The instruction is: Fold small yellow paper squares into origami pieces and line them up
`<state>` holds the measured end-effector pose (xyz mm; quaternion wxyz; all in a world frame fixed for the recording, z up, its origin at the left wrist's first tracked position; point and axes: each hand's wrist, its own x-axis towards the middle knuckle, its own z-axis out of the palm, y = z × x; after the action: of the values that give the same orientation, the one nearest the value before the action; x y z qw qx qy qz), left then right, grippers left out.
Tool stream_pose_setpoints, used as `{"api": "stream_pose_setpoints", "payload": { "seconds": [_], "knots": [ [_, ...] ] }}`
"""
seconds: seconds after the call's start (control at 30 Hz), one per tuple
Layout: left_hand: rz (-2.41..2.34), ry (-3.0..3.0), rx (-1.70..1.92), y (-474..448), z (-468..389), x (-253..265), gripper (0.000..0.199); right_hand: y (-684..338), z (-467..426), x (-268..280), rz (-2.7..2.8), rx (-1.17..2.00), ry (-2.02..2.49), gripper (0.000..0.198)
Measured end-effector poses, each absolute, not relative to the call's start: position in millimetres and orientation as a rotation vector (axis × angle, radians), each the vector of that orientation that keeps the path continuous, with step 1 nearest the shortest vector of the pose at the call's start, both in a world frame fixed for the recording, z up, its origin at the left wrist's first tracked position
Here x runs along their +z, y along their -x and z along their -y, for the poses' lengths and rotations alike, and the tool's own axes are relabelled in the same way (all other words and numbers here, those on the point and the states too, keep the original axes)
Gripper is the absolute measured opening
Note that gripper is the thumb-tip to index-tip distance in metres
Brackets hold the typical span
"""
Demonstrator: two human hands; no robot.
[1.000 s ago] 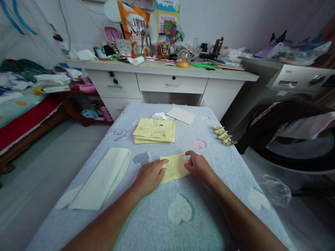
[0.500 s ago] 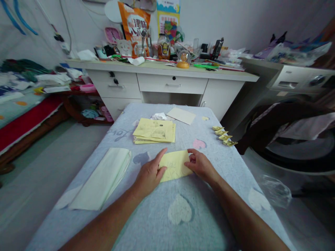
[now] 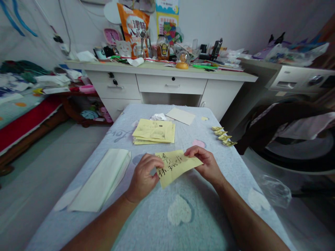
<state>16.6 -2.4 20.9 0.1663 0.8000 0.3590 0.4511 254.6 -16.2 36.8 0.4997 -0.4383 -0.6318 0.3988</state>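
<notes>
A sheet of yellow paper (image 3: 174, 167) with dark handwriting is held up off the cloth between my hands. My left hand (image 3: 146, 174) pinches its left edge between thumb and fingers. At the right end, my right hand (image 3: 204, 162) grips the sheet, fingers on top and thumb underneath. The lower left corner of the paper hangs free. Beyond my hands lies a stack of yellow paper (image 3: 154, 130) with faint marks on its top sheet. Several folded yellow paper pieces (image 3: 222, 136) stand in a row at the table's right edge.
A folded pale cloth or paper (image 3: 102, 179) lies on the left of the cloth-covered table (image 3: 209, 223). Crumpled white tissue (image 3: 158, 116) and a whitish card (image 3: 180, 115) lie at the far end. A cluttered white desk (image 3: 154, 83) stands behind, a washing machine (image 3: 295, 83) to the right.
The yellow sheet has been lifted and turned over, so bold handwriting now faces me. My fingers have closed further round both of its ends.
</notes>
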Motion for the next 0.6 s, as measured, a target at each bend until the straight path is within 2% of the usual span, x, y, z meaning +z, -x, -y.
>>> {"api": "stream_pose_setpoints", "payload": {
  "seconds": [0.13,0.4,0.6],
  "knots": [
    [-0.979,-2.422,1.29,-17,7,23,0.009,-258,19,42,1.632,0.917,1.069,0.015],
    [-0.856,-2.582,1.191,-17,5,19,0.025,-265,13,45,2.024,0.752,1.058,0.008],
    [-0.944,-2.645,1.202,-13,8,18,0.03,-263,18,50,1.973,0.607,1.07,0.007]
  ]
}}
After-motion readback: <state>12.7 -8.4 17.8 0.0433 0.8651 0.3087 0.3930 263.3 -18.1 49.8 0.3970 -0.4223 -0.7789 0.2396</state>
